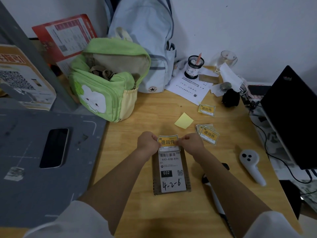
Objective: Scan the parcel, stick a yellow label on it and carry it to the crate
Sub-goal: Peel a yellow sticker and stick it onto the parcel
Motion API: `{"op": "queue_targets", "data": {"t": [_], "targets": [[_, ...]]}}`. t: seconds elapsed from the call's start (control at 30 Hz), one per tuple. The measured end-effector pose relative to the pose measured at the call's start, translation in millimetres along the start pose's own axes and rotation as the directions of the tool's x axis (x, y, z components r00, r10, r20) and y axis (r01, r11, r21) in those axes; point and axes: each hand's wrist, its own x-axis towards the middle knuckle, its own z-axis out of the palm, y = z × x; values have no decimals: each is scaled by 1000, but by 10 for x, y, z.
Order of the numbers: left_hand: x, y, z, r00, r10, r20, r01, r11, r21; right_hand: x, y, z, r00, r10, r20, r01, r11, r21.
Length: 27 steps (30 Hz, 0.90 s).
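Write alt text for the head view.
Both hands, left hand and right hand, hold a yellow label over the top end of a cardboard parcel on a wooden desk; spare labels lie to the right.

Wooden desk [149,107]: cardboard parcel [171,172] front-center, yellow sticky note [183,120], stack of yellow labels [207,133] + single label [206,109], green backpack [104,79] rear-left, white handheld scanner [251,163] right, mesh pen cup [194,67].

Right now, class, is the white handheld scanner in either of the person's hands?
No. The white handheld scanner lies on the wooden desk to the right, while the left hand and right hand both pinch the yellow label.
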Motion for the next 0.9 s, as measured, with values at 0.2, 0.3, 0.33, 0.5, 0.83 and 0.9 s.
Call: {"op": "queue_targets", "data": {"t": [0.2, 0.3, 0.33, 0.5, 0.83, 0.9], "targets": [[-7, 15, 39, 997, 56, -44, -49, 989, 139, 1, 10, 8, 1000, -18, -10, 17, 998, -57], [-2, 24, 57, 996, 67, -62, -53, 978, 201, -1, -1, 9, 999, -40, -19, 38, 994, -106], [-1, 22, 62, 996, 68, -66, -52, 976, 213, -6, -6, 9, 999, -42, -25, 39, 991, -124], [-39, -5, 104, 985, 144, -95, -111, 949, 294, -23, -14, 14, 998, -42, -46, 31, 977, -210], [-154, -85, 52, 942, 302, -144, -223, 888, 402, -89, 30, 59, 975, -179, -133, 136, 950, -281], [-156, -89, 74, 916, 385, -115, -288, 829, 480, -113, 24, 93, 937, -312, -158, 239, 901, -363]]}}
